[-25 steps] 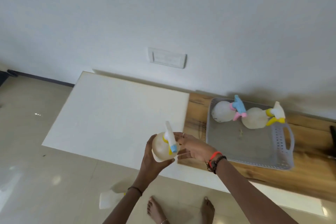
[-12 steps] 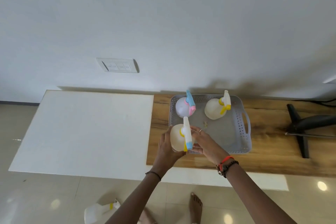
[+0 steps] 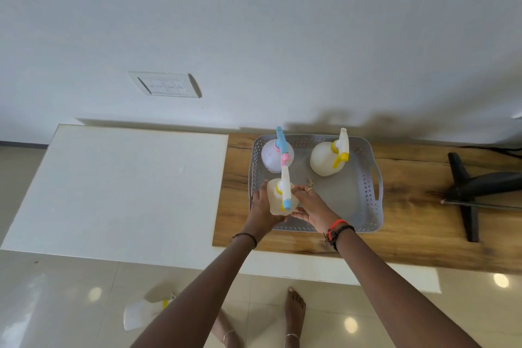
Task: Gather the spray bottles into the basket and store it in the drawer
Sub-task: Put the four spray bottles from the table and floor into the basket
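Observation:
A grey perforated basket (image 3: 364, 192) stands on the wooden top. Two spray bottles stand inside at the back: one with a blue and pink head (image 3: 272, 156) on the left, one with a white and yellow head (image 3: 326, 158) on the right. I hold a third spray bottle (image 3: 279, 200), white head with a blue trigger, over the basket's front left corner. My left hand (image 3: 261, 210) grips its left side and my right hand (image 3: 310, 206) cups its right side. A fourth spray bottle (image 3: 144, 311) lies on the floor at the lower left, partly behind my left arm.
A white cabinet top (image 3: 121, 186) sits left of the wooden top (image 3: 423, 223). A black stand (image 3: 474, 192) lies on the wood at the right. A switch plate (image 3: 165, 85) is on the wall. My bare feet are on the tiled floor below.
Both hands carried the held bottle from over the white top rightward to the basket's front left corner. The view shifted right as well.

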Demonstrator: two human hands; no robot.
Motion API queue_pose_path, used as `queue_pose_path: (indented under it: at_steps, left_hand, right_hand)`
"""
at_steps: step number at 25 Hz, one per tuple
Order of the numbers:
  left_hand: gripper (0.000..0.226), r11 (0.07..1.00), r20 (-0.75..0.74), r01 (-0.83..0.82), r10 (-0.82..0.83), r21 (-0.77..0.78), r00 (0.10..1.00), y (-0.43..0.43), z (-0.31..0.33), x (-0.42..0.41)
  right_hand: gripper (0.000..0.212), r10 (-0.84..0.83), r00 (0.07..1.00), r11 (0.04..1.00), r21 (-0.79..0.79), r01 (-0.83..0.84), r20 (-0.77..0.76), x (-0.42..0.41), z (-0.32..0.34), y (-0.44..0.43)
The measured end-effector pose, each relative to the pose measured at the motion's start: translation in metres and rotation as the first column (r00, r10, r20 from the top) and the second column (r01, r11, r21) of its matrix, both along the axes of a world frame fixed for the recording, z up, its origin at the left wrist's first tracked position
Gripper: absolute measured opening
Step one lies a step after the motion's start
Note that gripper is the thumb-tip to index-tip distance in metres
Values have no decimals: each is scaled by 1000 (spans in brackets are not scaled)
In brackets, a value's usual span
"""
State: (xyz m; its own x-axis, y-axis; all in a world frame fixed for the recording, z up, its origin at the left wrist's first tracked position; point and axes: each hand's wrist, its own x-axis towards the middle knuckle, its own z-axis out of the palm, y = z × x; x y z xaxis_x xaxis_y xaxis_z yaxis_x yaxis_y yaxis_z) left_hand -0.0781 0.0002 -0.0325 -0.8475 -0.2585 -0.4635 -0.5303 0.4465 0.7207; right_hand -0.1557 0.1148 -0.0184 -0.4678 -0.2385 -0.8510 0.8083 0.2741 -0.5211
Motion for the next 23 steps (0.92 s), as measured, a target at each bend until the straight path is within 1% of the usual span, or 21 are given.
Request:
queue_pose_path:
  at_steps: [3,6,11,14,19,23]
  left_hand:
    - [104,1000,41,0,0,-3,999,1,-6,-5]
    - [99,998,61,41,-37,-52,997,0,-11,-6]
    - [94,997,79,24,-19,-67,997,-1,-18,-4]
    - [93,999,97,-24,28,-42,995,0,-20,-5]
    - [97,999,114,-18,22,-35,993,-3,-21,-4]
    - [99,996,98,-93,92,7,991,-1,-16,0]
  right_hand:
    - [33,-45,999,999,-15,45,12,0,-9,-1]
    - [40,-59,998,998,-31,60,25,4,-15,-4]
    - [42,-98,994,994,-41,100,38,9,-20,-4]
    - [41,-123,991,991,-40,125,50,7,-20,-6]
    - [40,-106,994,994,-2,106,40,6,-23,-8]
    - [37,-143,990,983,120,140,17,9,-30,-6]
